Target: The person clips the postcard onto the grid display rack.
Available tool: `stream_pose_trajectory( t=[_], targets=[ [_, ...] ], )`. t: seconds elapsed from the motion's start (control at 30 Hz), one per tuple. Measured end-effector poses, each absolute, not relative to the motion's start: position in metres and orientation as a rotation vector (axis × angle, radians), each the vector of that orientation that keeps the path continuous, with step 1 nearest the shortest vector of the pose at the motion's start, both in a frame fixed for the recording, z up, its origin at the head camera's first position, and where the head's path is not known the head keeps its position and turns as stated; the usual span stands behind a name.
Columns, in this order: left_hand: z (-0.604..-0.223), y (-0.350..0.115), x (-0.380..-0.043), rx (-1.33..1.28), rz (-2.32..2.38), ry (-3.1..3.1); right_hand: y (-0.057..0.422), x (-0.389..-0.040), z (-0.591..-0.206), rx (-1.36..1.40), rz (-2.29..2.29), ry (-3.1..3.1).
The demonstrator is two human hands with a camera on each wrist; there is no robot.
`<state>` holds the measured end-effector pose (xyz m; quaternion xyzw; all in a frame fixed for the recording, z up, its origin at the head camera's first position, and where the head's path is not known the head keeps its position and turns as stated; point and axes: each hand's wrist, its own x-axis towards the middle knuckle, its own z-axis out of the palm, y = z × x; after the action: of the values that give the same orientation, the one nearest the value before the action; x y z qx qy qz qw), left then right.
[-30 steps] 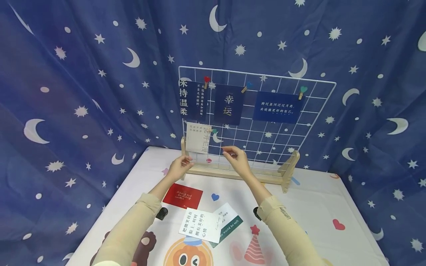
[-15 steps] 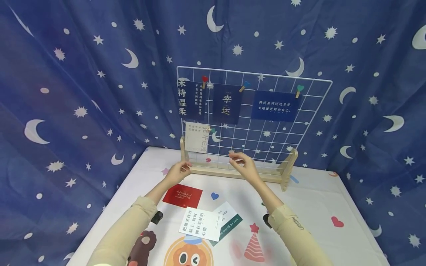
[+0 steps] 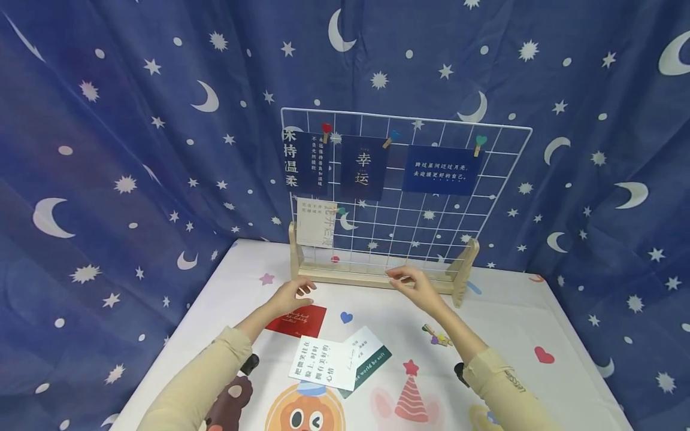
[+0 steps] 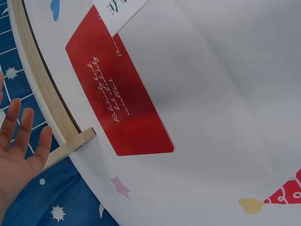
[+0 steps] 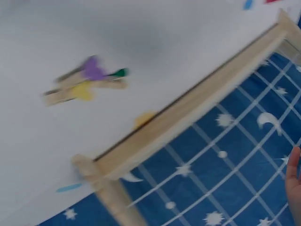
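My left hand [image 3: 291, 297] hovers by the red card [image 3: 302, 321], fingers loosely bent and holding nothing. In the left wrist view the same hand [image 4: 21, 155] has its fingers spread. My right hand [image 3: 419, 290] is in front of the wooden base [image 3: 372, 280] of a white wire grid rack [image 3: 426, 224], with nothing visible between fingers and thumb. A cream card [image 3: 315, 222] hangs on the grid's lower left, with a green heart clothespin [image 3: 340, 211] at its edge. Several wooden clothespins with coloured hearts [image 5: 93, 70] lie on the table near my right forearm.
Three blue cards, including a middle one [image 3: 362, 169], hang along the grid's upper part by heart clothespins. A white card [image 3: 323, 362] overlaps a white-and-green card [image 3: 372, 365] on the patterned tablecloth [image 3: 517, 335]. Behind the rack hangs a starry blue curtain [image 3: 162, 149].
Both hands have drawn back and down from the grid; the right has also moved rightward. The pile of clothespins has come into sight. The cream card stays hanging.
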<state>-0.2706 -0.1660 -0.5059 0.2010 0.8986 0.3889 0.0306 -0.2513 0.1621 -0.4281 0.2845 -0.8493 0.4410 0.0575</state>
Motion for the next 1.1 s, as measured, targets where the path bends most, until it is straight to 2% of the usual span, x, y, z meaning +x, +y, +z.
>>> stream_pose_trajectory(
  t=[0.27, 0.53, 1.1],
  targets=[
    [-0.509, -0.173, -0.274, 0.568, 1.09, 2.758, 0.201, -0.26, -0.478, 0.789, 1.243, -2.673],
    [-0.513, -0.169, -0.276, 0.552, 1.009, 2.748, 0.228, -0.251, -0.496, 0.779, 1.176, -2.651],
    [-0.528, -0.171, -0.28, 0.415, 0.984, 2.766, 0.283, -0.229, -0.539, 0.452, 1.117, -2.637]
  ],
)
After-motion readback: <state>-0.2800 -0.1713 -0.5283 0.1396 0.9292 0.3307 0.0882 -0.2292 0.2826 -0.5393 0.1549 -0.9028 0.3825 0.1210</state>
